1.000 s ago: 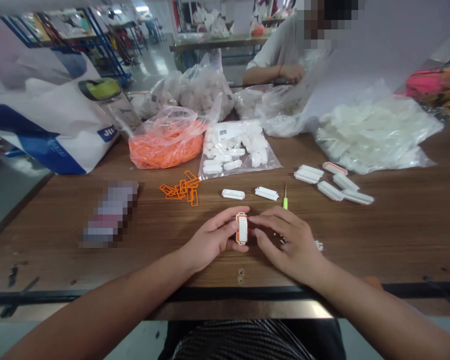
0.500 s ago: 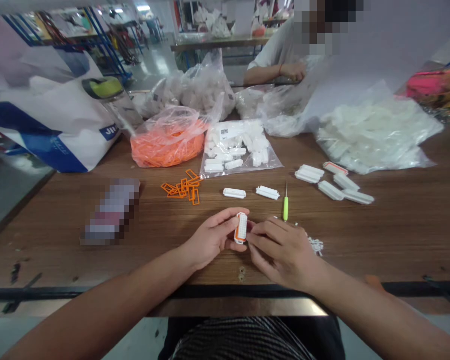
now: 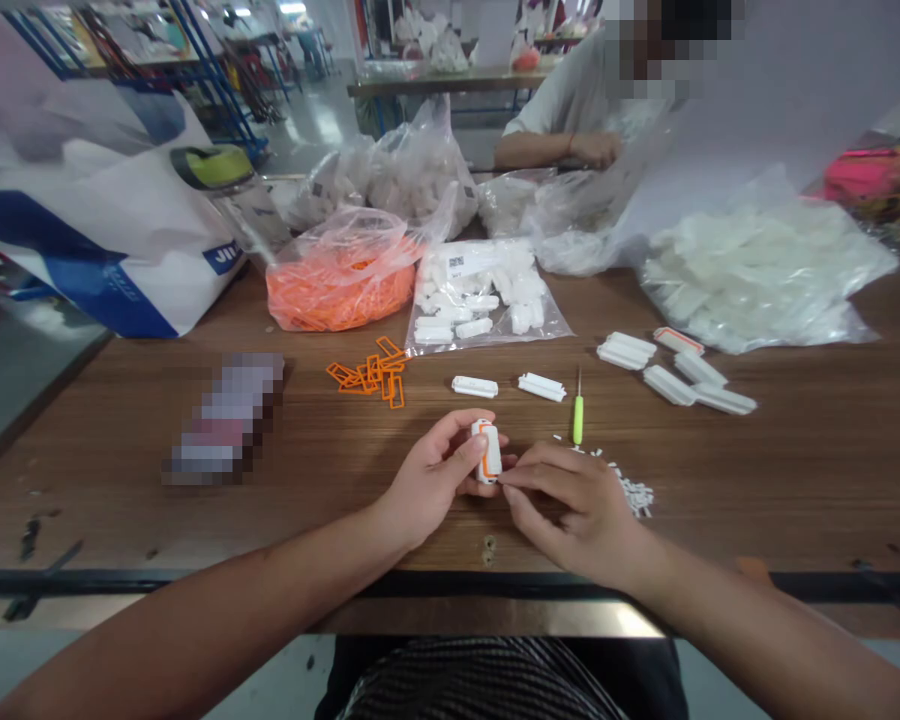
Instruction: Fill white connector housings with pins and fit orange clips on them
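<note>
My left hand [image 3: 436, 468] is closed around a white plastic connector housing [image 3: 493, 455] with an orange frame fitted round it, its thumb pressing on the front face. At the housing's lower right edge, the fingertips of my right hand [image 3: 570, 498] are bunched together; whatever they pinch is too small or hidden to make out. Beside the right hand lies a scatter of tiny white pieces [image 3: 637, 496], partly covered by it. A tool with a lime-green handle and thin metal shaft [image 3: 577, 420] lies just beyond. Two white housings [image 3: 475, 386] rest past the left hand.
Loose orange frames [image 3: 371, 374] lie left of centre, near a blurred-out object [image 3: 225, 420]. More white housings [image 3: 664, 365] lie at right. Behind stand bags of orange frames [image 3: 337, 290] and white parts [image 3: 765, 270], and a bottle [image 3: 244, 205]. Another person [image 3: 555, 140] sits across the table.
The housing has turned in my left hand, and its thumb now lies further over the front. My right fingertips have shifted to the lower edge. The whole view has moved slightly.
</note>
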`<state>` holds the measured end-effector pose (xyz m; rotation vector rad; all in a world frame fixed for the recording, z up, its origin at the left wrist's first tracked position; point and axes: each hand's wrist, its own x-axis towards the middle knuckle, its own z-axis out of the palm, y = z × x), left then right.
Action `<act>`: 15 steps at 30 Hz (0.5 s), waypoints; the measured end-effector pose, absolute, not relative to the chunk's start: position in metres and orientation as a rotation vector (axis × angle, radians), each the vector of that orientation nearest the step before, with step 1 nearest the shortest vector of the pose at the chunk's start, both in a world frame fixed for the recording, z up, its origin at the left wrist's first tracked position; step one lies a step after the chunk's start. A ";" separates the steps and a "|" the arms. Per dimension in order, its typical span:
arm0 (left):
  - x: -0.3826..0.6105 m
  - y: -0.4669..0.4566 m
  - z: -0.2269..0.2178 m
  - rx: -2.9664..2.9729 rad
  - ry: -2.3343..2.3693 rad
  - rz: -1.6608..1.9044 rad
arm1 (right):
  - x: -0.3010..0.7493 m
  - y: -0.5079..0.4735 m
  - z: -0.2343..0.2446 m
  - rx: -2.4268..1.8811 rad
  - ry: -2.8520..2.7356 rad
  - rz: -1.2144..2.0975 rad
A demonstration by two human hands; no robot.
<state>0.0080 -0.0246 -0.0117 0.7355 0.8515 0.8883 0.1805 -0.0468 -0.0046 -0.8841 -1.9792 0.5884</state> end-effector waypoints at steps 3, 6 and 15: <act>0.008 -0.024 -0.013 0.733 0.826 0.904 | 0.185 -0.041 0.001 -0.904 -1.942 0.693; 0.007 -0.022 -0.014 0.731 0.814 0.901 | 0.206 -0.026 0.003 -1.112 -1.853 0.618; -0.001 -0.017 -0.010 0.740 0.769 0.746 | 0.280 0.023 0.010 -1.564 -2.484 0.192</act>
